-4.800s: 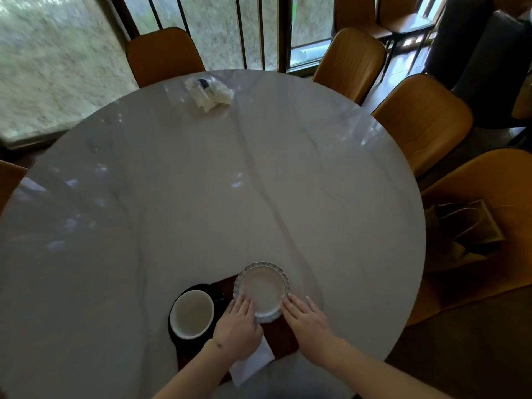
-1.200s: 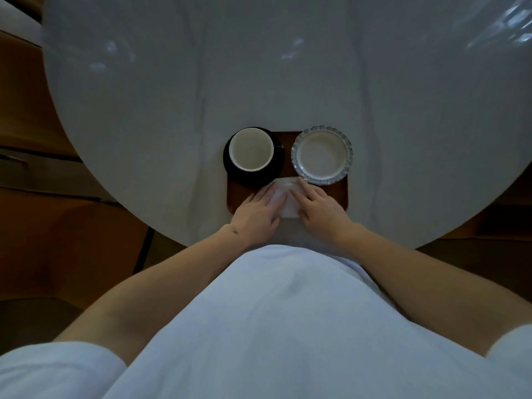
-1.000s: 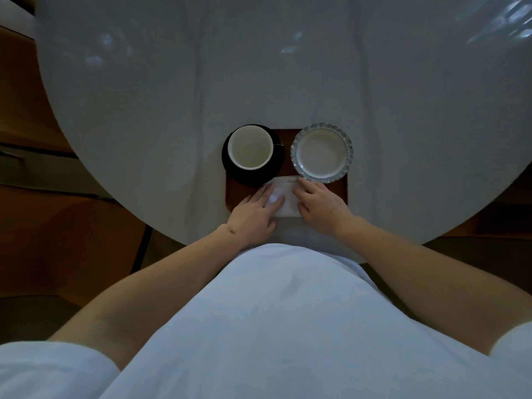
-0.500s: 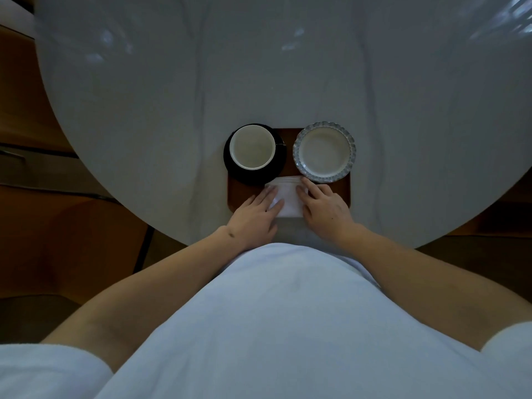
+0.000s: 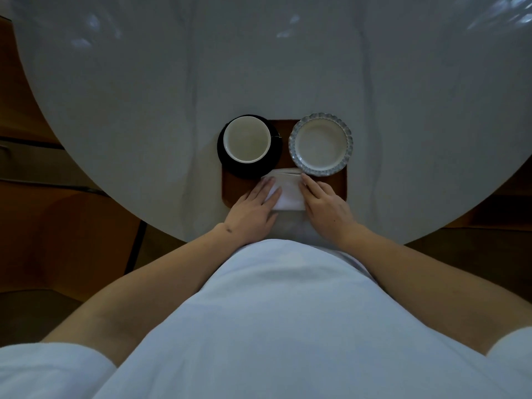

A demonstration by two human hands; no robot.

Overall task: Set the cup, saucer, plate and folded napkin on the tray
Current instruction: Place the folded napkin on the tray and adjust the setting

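A brown wooden tray (image 5: 341,184) lies near the table's front edge. On its far left a white cup (image 5: 247,139) stands on a black saucer (image 5: 230,164). On its far right sits a white plate (image 5: 321,144) with a scalloped blue rim. A folded white napkin (image 5: 288,192) lies on the tray's near middle, just below the saucer and plate. My left hand (image 5: 253,210) rests flat, fingers spread, on the napkin's left edge. My right hand (image 5: 325,205) lies flat along its right edge. Neither hand grips it.
The round grey marble table (image 5: 259,67) stretches away beyond the tray. Brown chair seats (image 5: 72,240) show dimly below the table edge on the left and right. My white shirt fills the lower view.
Since 4.8 s ago the view tilted down and my hands left the plate for the napkin. Over the last second both hands slid outward, uncovering more of it.
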